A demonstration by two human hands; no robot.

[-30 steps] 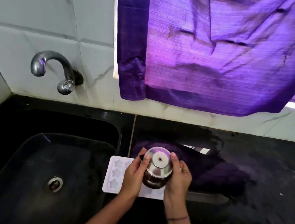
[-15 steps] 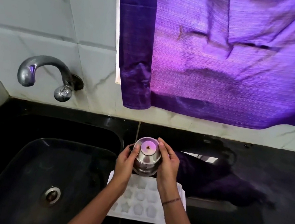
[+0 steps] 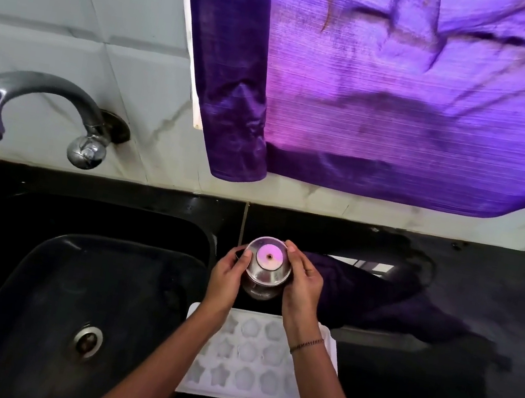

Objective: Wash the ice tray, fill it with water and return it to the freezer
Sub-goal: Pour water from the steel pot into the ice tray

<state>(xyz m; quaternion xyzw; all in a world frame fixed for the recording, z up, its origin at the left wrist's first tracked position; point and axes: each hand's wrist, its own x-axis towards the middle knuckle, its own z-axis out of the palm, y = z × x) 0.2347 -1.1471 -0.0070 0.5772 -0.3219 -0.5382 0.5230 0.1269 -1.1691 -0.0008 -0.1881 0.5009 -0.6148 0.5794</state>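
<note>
Two fixtures are far to the left of the grip: a curved metal tap [image 3: 27, 100] on the tiled wall, and under it the black sink [image 3: 51, 267] with its round steel drain [image 3: 87, 341]. Coming right, the left hand [image 3: 226, 279] holds the left side of a small steel pot [image 3: 265, 267], with the thumb and fingers curled on its wall. The pot is turned with its flat round bottom toward the camera, and this bottom reflects pink light. The right hand [image 3: 304, 285] holds the opposite side in the same way, and a thin dark bracelet [image 3: 306, 344] is on this wrist. So both hands are closed on the pot, which is between them, over the black counter [image 3: 479, 304] just beside the right edge of the sink. It is perhaps lifted a little from the counter, but the hands hide its lower part.

The white ice tray [image 3: 245, 376] lies flat on the counter just below the grip, on the person's side. Both forearms pass over it, and the hands are apart from it. Its moulds have star and flower shapes.

Right of the grip, just beside the right hand, a dark purple cloth [image 3: 376, 301] lies crumpled on the counter. Above the grip and to the right, a purple curtain [image 3: 409, 101] hangs before the wall.
</note>
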